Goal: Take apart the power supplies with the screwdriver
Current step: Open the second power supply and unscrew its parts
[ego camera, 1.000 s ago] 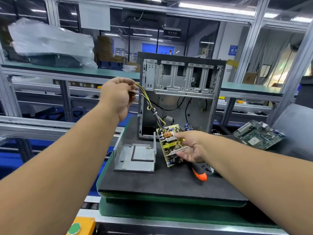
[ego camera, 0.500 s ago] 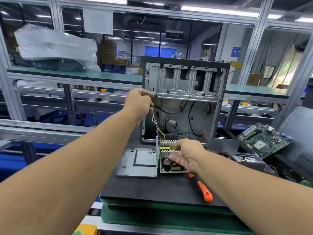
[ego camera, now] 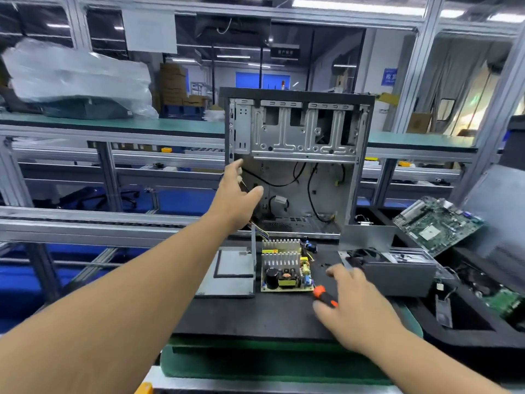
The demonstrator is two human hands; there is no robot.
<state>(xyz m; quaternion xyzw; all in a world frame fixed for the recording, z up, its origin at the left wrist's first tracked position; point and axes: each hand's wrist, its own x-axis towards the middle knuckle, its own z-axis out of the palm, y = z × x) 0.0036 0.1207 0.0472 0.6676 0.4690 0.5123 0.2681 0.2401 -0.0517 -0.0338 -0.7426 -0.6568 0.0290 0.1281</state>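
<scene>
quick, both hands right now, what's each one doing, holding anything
Left hand: open, fingers spread, raised in front of the computer case, holding nothing.
Right hand: open, over the screwdriver, not gripping it.

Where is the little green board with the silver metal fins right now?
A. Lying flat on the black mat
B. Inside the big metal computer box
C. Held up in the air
A: the small green circuit board with silver finned heatsinks lies flat on the black foam mat, with neither hand on it.
</scene>
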